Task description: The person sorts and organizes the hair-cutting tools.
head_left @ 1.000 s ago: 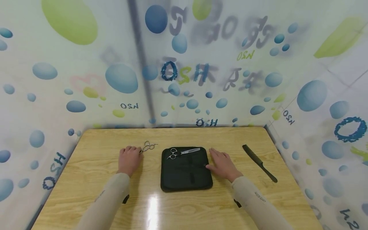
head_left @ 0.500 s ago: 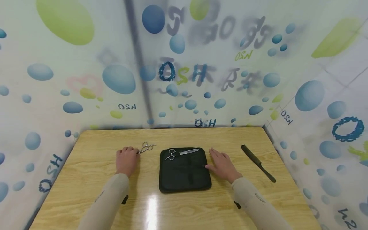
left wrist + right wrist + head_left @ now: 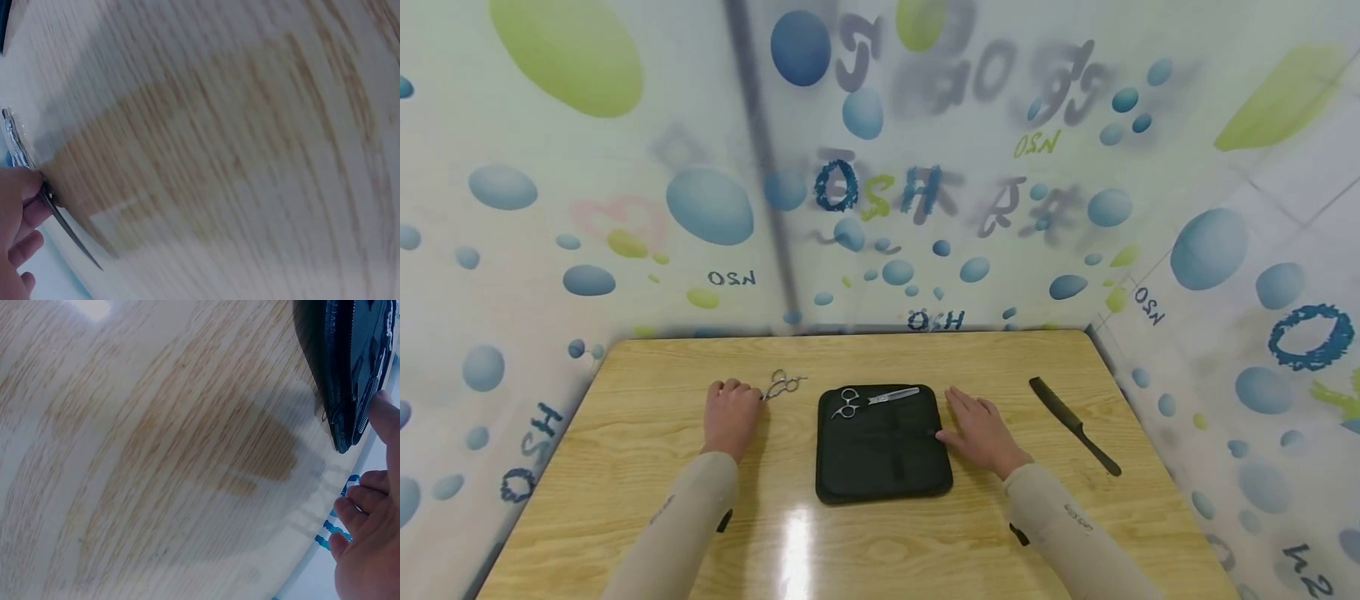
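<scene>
At the left of the table in the head view, my left hand (image 3: 732, 417) pinches a pair of hairdressing scissors (image 3: 781, 384) near the pivot. Their finger rings point away to the right. The left wrist view shows the blades (image 3: 72, 234) projecting past my thumb and finger, low over the wood. A black zip case (image 3: 880, 467) lies flat in the middle. Thinning scissors (image 3: 893, 396) rest across its top, toothed blade to the right. My right hand (image 3: 981, 429) lies beside the case's right edge with fingers extended, its thumb (image 3: 384, 415) touching the rim.
A dark handled comb (image 3: 1063, 408) lies slantwise on the right part of the wooden table (image 3: 880, 550). Walls patterned with blue and green spots stand behind the table's far edge and along its sides.
The head view has shifted slightly. My left hand keeps its grip on the scissors with little movement, and my right hand stays at the case's edge.
</scene>
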Available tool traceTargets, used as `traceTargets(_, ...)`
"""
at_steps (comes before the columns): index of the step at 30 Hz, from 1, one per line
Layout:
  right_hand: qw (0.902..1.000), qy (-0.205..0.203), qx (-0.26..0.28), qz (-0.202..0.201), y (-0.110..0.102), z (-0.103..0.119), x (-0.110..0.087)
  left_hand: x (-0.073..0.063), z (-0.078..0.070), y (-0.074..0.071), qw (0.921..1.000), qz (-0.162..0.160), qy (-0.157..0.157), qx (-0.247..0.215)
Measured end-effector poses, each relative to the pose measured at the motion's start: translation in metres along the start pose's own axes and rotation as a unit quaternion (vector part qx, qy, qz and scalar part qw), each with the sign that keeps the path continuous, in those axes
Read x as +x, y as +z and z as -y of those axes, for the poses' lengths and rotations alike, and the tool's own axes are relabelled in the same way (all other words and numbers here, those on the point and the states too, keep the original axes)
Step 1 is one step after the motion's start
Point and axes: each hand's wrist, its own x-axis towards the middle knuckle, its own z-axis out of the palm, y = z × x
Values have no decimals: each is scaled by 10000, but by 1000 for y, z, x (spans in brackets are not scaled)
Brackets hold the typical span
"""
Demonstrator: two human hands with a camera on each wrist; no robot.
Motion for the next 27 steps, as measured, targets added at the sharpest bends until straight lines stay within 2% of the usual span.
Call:
traceTargets(7,10000,-27,-43,16,2,1,1,0,4,1,9998,-125,123,2)
traceTargets(13,10000,-23,-28,57,0,5,1,-1,4,-2,9990,-219,29,-381)
traceTargets(22,9994,-266,25,-234,-4,8,3,-4,1,-6,9975,-36,-109,-700)
traceTargets(27,9979,-469,0,-438,-6,10,3,-5,-4,-11,9940,83,-188,-1071)
